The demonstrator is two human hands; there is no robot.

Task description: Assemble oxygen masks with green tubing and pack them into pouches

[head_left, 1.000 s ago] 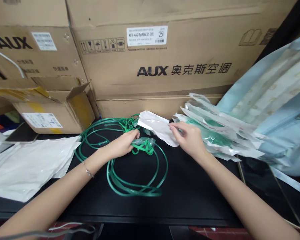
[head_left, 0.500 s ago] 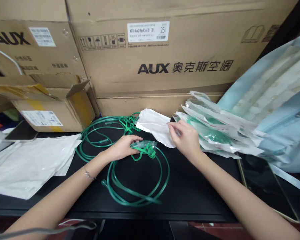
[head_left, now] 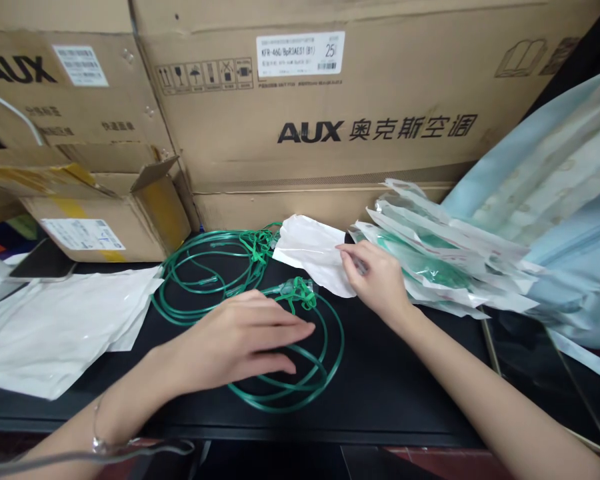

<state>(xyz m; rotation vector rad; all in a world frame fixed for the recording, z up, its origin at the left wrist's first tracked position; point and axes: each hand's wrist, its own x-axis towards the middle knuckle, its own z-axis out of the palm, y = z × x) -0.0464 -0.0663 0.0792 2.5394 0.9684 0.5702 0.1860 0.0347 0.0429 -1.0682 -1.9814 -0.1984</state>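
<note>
My left hand (head_left: 237, 340) hovers with its fingers apart over a coil of clear green tubing (head_left: 280, 407), holding nothing. At the coil's far side lies a small clear plastic piece with a bunched green strap (head_left: 303, 293), like an oxygen mask set; the hand hides part of the loops. Behind it, a second green coil (head_left: 177, 313) has its own strap bunch (head_left: 257, 247). My right hand (head_left: 380, 277) is closed in a pinch at the right edge of a white paper pouch (head_left: 310, 247), which lies tilted against the carton.
To the right is a stack of clear-and-white packets (head_left: 440, 267) with green contents, beside a light blue bag (head_left: 575, 267) and a dark tablet (head_left: 540, 373). White pouches (head_left: 60, 327) and a small carton (head_left: 110, 220) stand left. A large AUX carton (head_left: 330, 167) closes off the back.
My left hand has let go of the clear piece with the green strap and moved toward me, its fingers opening over the near coil. My right hand keeps its pinch at the pouch.
</note>
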